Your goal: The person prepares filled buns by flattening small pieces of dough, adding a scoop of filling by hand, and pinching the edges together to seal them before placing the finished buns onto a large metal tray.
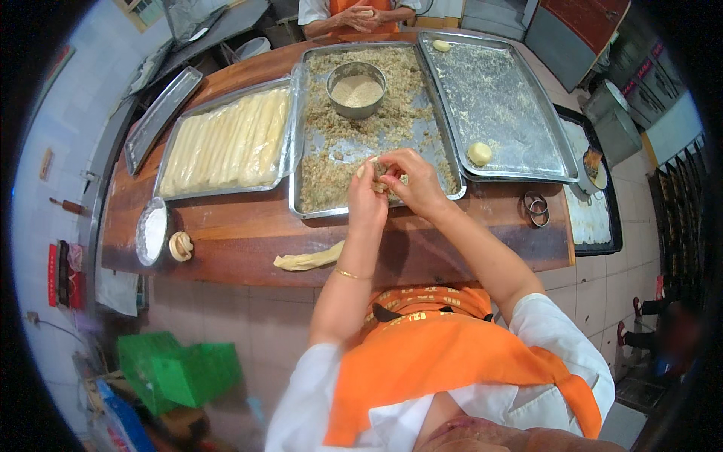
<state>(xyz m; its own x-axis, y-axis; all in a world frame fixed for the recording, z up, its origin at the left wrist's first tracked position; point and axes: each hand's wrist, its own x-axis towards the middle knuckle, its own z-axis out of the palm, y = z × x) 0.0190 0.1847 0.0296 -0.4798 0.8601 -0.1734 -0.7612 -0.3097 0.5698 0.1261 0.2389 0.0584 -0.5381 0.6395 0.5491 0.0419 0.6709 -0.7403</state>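
Observation:
Over the near edge of the filling tray (331, 212), my left hand (366, 202) cups a piece of dough with crumbly brown filling (380, 175) in it. My right hand (416, 181) closes in from the right, its fingers pinching at the filling and dough. Loose filling (328, 169) covers much of that tray, and a metal bowl (356, 111) of pale grains stands in it. A strip of dough (307, 261) lies on the wooden table beside my left wrist. To the right, a floured tray (520, 105) bears two round dough balls, one near (480, 154) and one far (441, 46).
Long dough rolls (226, 143) under plastic fill the left tray. Nearby are a bowl of flour (153, 232) and a coiled dough piece (181, 246). Metal rings (536, 209) lie at the right. Across the table are another person's hands (365, 16). Green crates (197, 374) stand on the floor.

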